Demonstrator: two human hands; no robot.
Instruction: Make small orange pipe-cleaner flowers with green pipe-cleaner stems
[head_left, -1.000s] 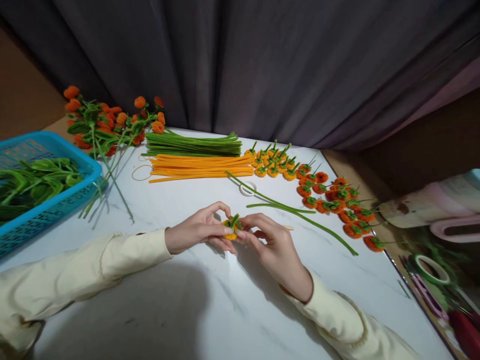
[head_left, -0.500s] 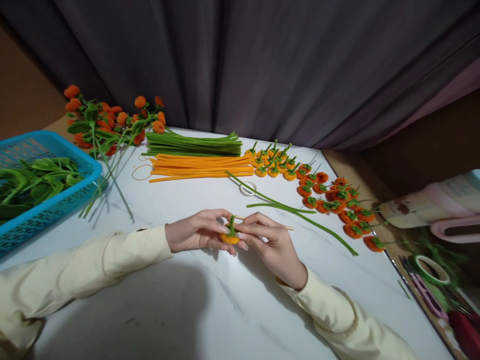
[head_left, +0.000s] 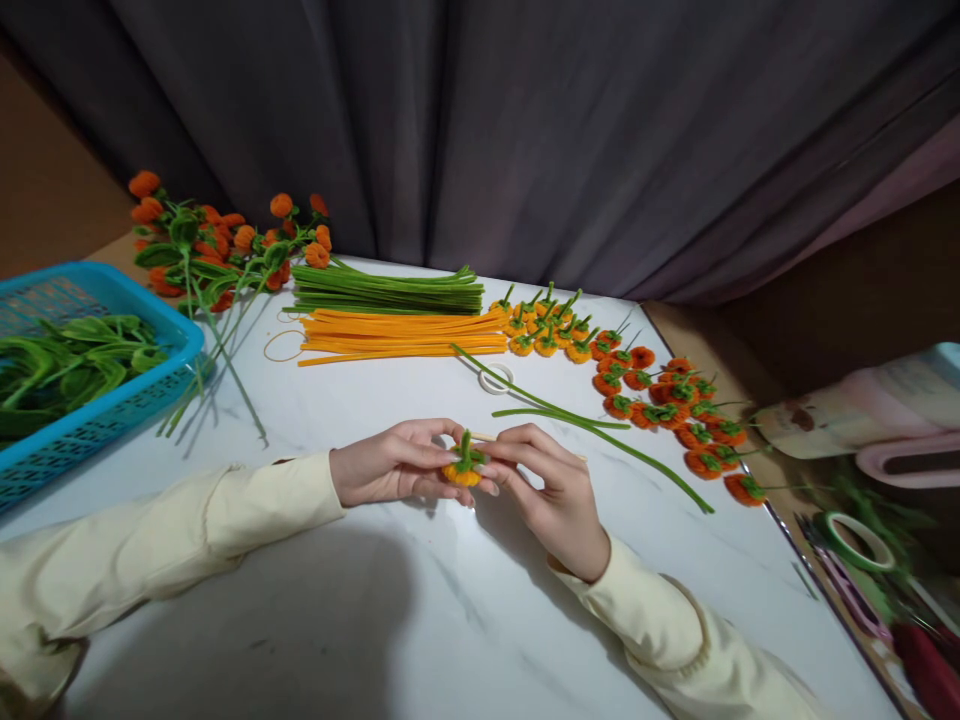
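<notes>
Between my hands is a small yellow-orange pipe-cleaner pumpkin (head_left: 462,476) with a green stem and green top. My left hand (head_left: 409,460) grips it from the left with thumb and fingers. On the other side, my right hand (head_left: 544,480) pinches at the green top with thumb and index finger. A thin wooden stick (head_left: 484,436) lies under the right hand's fingers, mostly hidden by them. Just beyond the hands lie loose green pipe cleaners (head_left: 585,418) and a white ring of tape (head_left: 496,377).
Green (head_left: 386,290) and orange pipe-cleaner bundles (head_left: 397,333) lie at the back. Several yellow pumpkins (head_left: 546,343) and orange pumpkins (head_left: 705,462) stand to the right. A blue basket (head_left: 176,350) of leaves is at left, near orange-topped stems (head_left: 225,245). Green tape (head_left: 859,540) and scissors (head_left: 851,590) lie right.
The pumpkin has turned slightly and risen a little, showing more of its green top. My right hand's fingers have shifted slightly along it; my left hand is nearly still.
</notes>
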